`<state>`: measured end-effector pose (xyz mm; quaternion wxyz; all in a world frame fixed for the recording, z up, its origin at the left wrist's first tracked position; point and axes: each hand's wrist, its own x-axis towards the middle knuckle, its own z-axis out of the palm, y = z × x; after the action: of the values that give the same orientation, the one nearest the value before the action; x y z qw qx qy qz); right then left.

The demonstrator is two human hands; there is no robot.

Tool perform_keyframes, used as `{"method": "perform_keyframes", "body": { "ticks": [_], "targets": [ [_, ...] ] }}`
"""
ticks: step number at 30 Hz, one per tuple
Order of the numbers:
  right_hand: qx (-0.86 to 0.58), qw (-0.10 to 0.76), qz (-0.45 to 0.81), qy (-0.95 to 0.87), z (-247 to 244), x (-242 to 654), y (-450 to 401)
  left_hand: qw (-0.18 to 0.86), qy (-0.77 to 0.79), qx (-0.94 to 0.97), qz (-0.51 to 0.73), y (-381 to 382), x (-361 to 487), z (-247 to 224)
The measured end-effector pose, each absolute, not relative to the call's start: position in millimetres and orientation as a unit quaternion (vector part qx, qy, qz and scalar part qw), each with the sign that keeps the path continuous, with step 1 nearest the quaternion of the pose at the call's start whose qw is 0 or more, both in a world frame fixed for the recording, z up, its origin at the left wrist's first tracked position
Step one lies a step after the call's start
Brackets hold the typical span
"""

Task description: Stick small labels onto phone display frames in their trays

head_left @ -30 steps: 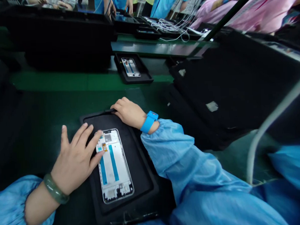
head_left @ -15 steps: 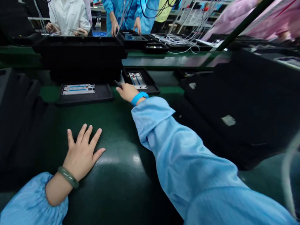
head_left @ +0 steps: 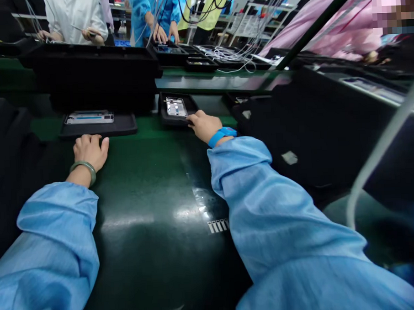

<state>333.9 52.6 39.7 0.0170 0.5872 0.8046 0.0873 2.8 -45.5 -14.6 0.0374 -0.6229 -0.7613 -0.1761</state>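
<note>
My left hand (head_left: 90,152), with a green bangle at its wrist, is at the front edge of a black tray (head_left: 123,125) at the left; its fingers are apart and hold nothing. That tray bears a silver phone frame (head_left: 89,117) with a blue strip. My right hand (head_left: 205,125), wearing a blue wristband, is at the front right corner of a second black tray (head_left: 193,103). Its fingers are bent together, and whether they grip the tray's rim or a small dark item is hidden. Another phone frame (head_left: 176,107) lies in this second tray.
Dark stacks stand at the far left and right (head_left: 336,135). White strips (head_left: 217,226) lie on the green surface (head_left: 143,199) beside my right sleeve. A pale cable (head_left: 375,161) crosses the right side. Several people stand beyond the black trays and cables.
My left hand has moved forward to the left tray. My right hand has shifted right, to the second tray's front corner. The view has turned a little, and white strips now show.
</note>
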Motion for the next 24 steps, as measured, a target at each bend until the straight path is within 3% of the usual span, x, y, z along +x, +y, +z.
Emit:
{"method": "perform_keyframes", "body": {
  "ticks": [7, 16, 19, 21, 24],
  "targets": [
    [0.43, -0.042, 0.103, 0.896, 64.4, 339.1, -59.0, 0.0, -0.731, -0.652, -0.199, -49.6, -3.1, -22.4],
    [0.233, -0.093, -0.066, 0.966, 36.5, 334.3, -225.0, -0.113, -0.611, -0.756, -0.205, -78.9, 16.0, -5.6],
    [0.288, -0.183, -0.148, 0.928, 33.9, 359.5, -230.3, -0.145, -0.582, -0.779, -0.182, -96.3, 21.8, -0.7],
    [0.402, -0.217, -0.133, 0.88, 31.5, 389.5, -224.7, -0.132, -0.567, -0.795, -0.173, -107.9, 25.9, 3.0],
    [0.517, -0.177, -0.125, 0.828, 18.0, 430.5, -215.6, -0.077, -0.561, -0.805, -0.176, -120.7, 36.6, 9.4]
  ]
}}
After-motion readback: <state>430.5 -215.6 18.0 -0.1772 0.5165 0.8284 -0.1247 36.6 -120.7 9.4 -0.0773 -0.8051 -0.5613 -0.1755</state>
